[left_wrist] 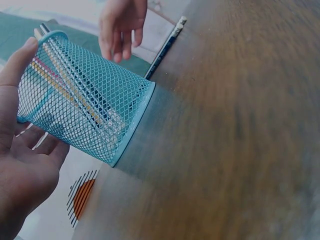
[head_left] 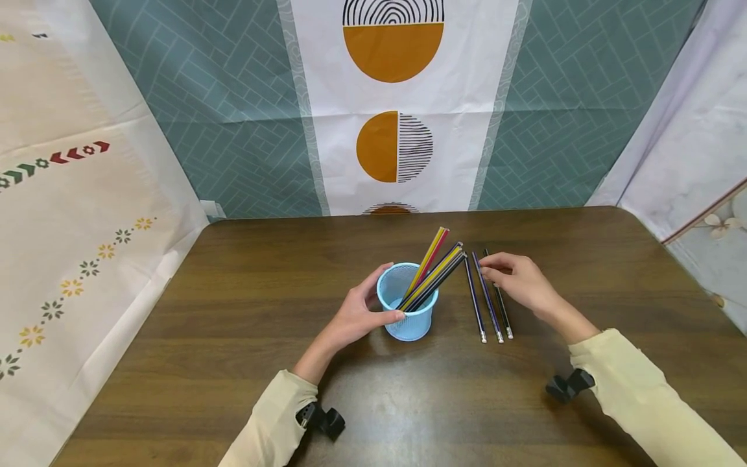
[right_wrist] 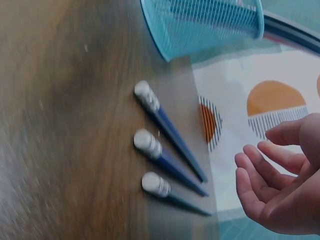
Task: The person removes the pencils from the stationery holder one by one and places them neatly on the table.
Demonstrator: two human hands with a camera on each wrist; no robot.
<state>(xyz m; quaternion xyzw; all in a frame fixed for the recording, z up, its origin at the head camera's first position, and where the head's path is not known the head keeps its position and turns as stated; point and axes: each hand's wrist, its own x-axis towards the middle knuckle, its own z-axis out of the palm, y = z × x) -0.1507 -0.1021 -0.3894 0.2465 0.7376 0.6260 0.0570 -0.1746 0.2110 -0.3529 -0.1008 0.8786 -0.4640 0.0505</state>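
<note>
A light blue mesh pencil cup (head_left: 409, 327) stands on the table, several pencils (head_left: 433, 280) leaning in it toward the right. My left hand (head_left: 364, 308) grips the cup from its left side, thumb near the front rim and fingers behind. To the right of the cup, three dark pencils lie side by side: a left one (head_left: 475, 298), a purple-blue middle one (head_left: 489, 299) and a right one (head_left: 503, 312), eraser ends toward me. Over them hovers my right hand (head_left: 519, 279), fingers loosely bent; in the right wrist view nothing is in its grasp.
The brown wooden table (head_left: 233, 337) runs back to a hanging patterned cloth (head_left: 245, 117). A pale cloth with flower prints (head_left: 117, 292) borders the left side, and a white marbled cloth (head_left: 688, 162) the right. Black wrist-camera mounts (head_left: 321, 418) sit at both sleeves.
</note>
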